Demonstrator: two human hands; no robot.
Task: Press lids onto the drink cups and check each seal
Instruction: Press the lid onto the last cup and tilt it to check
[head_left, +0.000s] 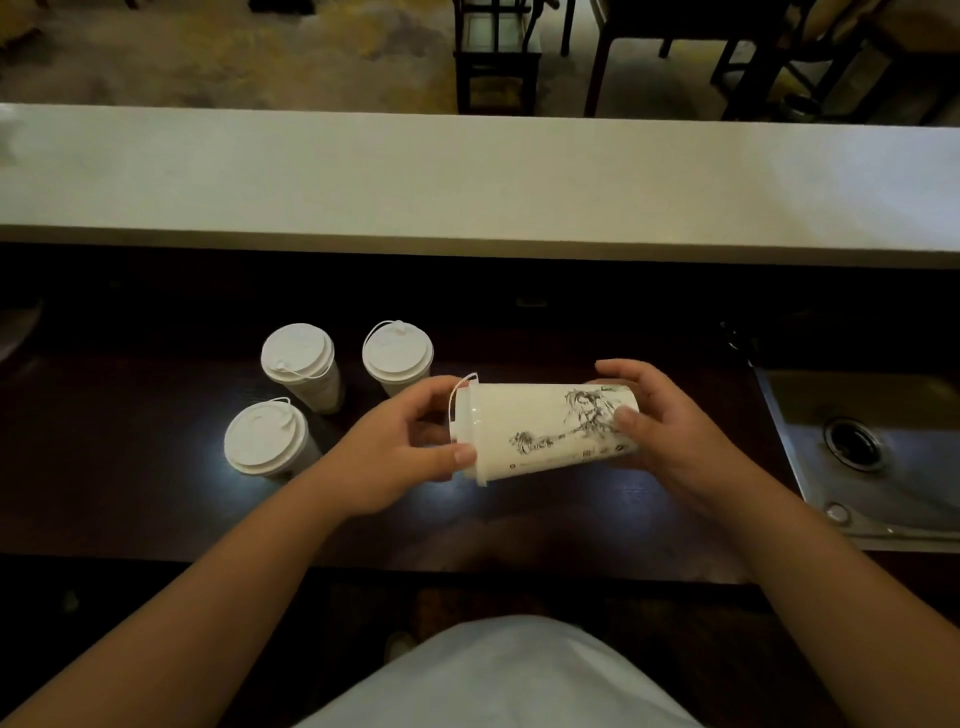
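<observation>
Ledge (467, 171): pale, runs across the far side, above the work surface.
Counter (130, 493): dark and glossy; the cups stand on it.
Sink (872, 452): steel, at the right end, well apart from the cups.
Lidded cups (298, 358): three upright at left, close together, lids on.
Cup (545, 428): held sideways above the counter between both hands, lid end to the left, printed wall up.
Right hand (660, 431): wraps the cup's base end, thumb on the print.
Left hand (410, 441): fingers curled round the lid (467, 434) rim, thumb at its lower edge.
Step, likely: seal check.
Doing it well: turn the cup slowly, press round the whole rim, watch for gaps; avoid squeezing the wall hard.
</observation>
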